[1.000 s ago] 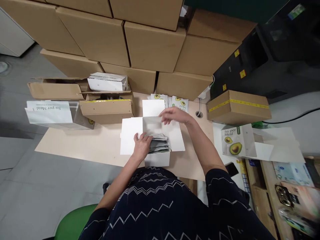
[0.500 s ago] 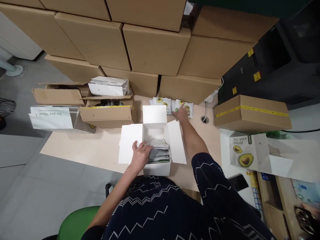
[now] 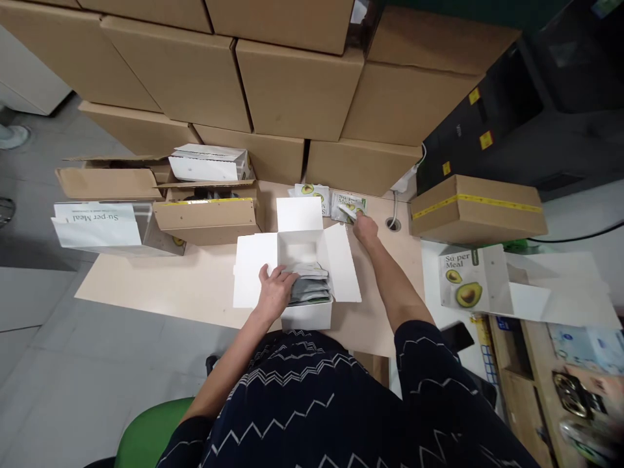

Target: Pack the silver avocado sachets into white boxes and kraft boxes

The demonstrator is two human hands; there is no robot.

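A white carton [image 3: 306, 317] stands with its flaps spread out, and several grey and white pouches [image 3: 312, 286] are stacked inside it. My left hand [image 3: 277, 291] lies over the carton's left edge, thumb apart, fingertips touching the pouches. Beyond the carton, two piles of flat avocado-printed pouches lie side by side: a left pile [image 3: 316, 192] and a right pile [image 3: 342, 200]. My right hand [image 3: 366, 229] is at the right pile, closed on the near right edge of a pouch [image 3: 348, 212] that is tipped up. Its fingertips are partly hidden.
Brown cardboard boxes [image 3: 297, 91] form a wall behind the table. Opened boxes [image 3: 209, 221] and a white printed carton [image 3: 97, 224] stand left. A taped brown box [image 3: 478, 211], another printed carton [image 3: 463, 279] and a phone [image 3: 458, 337] are right. A cable hole [image 3: 392, 225] is nearby.
My right hand has gone from lying spread over the right pile to gripping a pouch at its right edge, which is now tilted up. My left hand stays at the carton. The view has shifted slightly.
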